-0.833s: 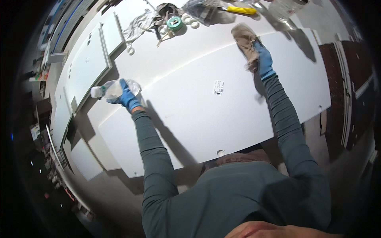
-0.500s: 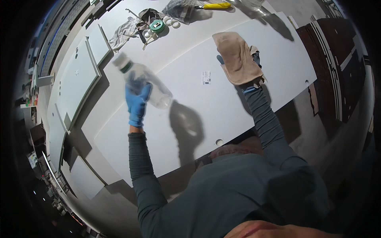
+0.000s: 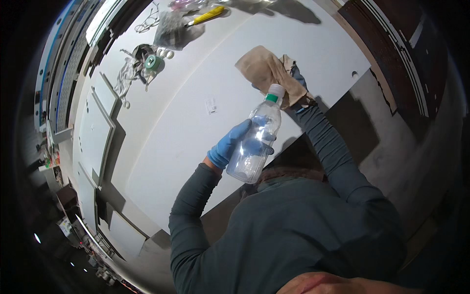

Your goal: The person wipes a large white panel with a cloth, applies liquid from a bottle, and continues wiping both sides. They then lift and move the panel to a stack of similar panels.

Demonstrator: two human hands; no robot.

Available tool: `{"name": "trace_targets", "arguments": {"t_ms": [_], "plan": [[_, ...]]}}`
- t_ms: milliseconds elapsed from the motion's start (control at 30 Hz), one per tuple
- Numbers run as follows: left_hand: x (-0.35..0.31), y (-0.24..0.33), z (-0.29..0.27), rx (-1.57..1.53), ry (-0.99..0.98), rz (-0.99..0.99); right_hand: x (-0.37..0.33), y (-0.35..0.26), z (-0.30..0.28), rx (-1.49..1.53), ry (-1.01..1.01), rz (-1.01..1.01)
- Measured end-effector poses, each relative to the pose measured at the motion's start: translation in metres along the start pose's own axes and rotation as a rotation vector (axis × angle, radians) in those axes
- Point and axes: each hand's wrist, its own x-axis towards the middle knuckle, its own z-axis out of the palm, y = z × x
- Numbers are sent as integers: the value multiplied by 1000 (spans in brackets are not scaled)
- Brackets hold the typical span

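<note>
Close in, the left hand (image 3: 235, 144), blue-gloved, has its fingers wrapped around a clear plastic bottle (image 3: 254, 142) held above the white panel's (image 3: 171, 142) near edge. Beyond, the right hand (image 3: 296, 78) clutches a tan cloth (image 3: 267, 68). If the white cap is loose, tilting could probably spill liquid.

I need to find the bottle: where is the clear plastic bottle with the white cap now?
The clear plastic bottle is centre frame, lifted above the white panel in the left hand, its cap close to the tan cloth.
</note>
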Motion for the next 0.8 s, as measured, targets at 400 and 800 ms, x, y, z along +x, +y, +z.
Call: {"name": "trace_targets", "arguments": {"t_ms": [400,800], "plan": [[135,15,59,199,213,-84,-66,120,-81,-355,-155,138],[160,43,73,220,278,-75,-61,162,-80,283,45,181]]}}
